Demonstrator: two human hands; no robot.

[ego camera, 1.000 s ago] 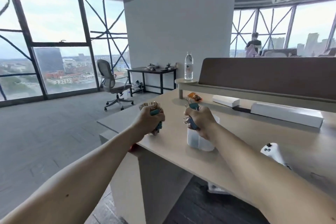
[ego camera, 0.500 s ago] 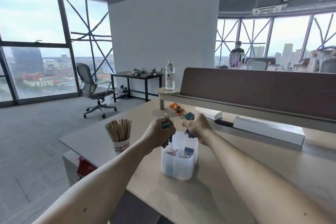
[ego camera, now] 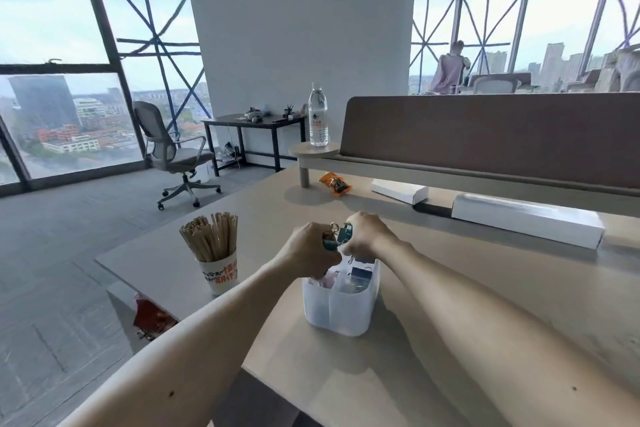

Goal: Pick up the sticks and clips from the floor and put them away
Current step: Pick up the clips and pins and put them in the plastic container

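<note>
A white paper cup (ego camera: 221,276) full of wooden sticks (ego camera: 211,236) stands on the desk, left of my hands. A translucent white plastic box (ego camera: 337,305) sits in front of me with a few clips lying inside it. My left hand (ego camera: 306,250) and my right hand (ego camera: 363,234) are side by side just above the box's far rim. Both grip teal binder clips (ego camera: 337,236) with metal handles, bunched between the two fists.
The beige desk (ego camera: 450,305) has a brown divider panel (ego camera: 485,128) at its back, a water bottle (ego camera: 318,114) on a round shelf, an orange snack packet (ego camera: 335,183) and two white boxes (ego camera: 526,224). An office chair (ego camera: 173,156) and a black table (ego camera: 256,132) stand beyond.
My left hand has left the cup of sticks and come over beside the right hand. Both fists with clips now hover together over the plastic box.
</note>
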